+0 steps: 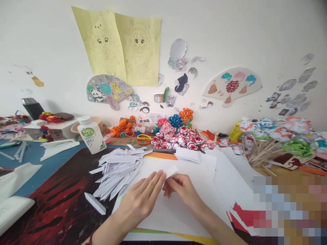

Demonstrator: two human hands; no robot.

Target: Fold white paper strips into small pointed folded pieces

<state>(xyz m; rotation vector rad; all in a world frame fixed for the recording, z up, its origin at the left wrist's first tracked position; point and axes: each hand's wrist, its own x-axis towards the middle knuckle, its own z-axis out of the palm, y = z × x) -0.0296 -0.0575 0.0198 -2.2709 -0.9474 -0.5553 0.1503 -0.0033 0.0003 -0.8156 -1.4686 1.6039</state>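
Over the white sheets (pixel 173 221), both hands are on a small folded strip of white paper (pixel 172 171). My left hand (pixel 141 197) has its fingers straight and close together, its fingertips against the strip's left end. Pinched from the right side, the strip's lower edge is in my right hand (pixel 182 190), with the other fingers curled below. Left of my hands lies a heap of folded white paper strips (pixel 121 170). A single folded strip (pixel 95 203) rests apart on the dark red-and-black mat (pixel 61 194).
A white bottle (pixel 91 136) stands behind the heap. Small folded sheets (pixel 187 154) lie at the back of the white paper. Red-and-white paper flowers (pixel 187 139) line the wall side. At right are flowers on sticks (pixel 263 144) and red paper scraps (pixel 240 216).
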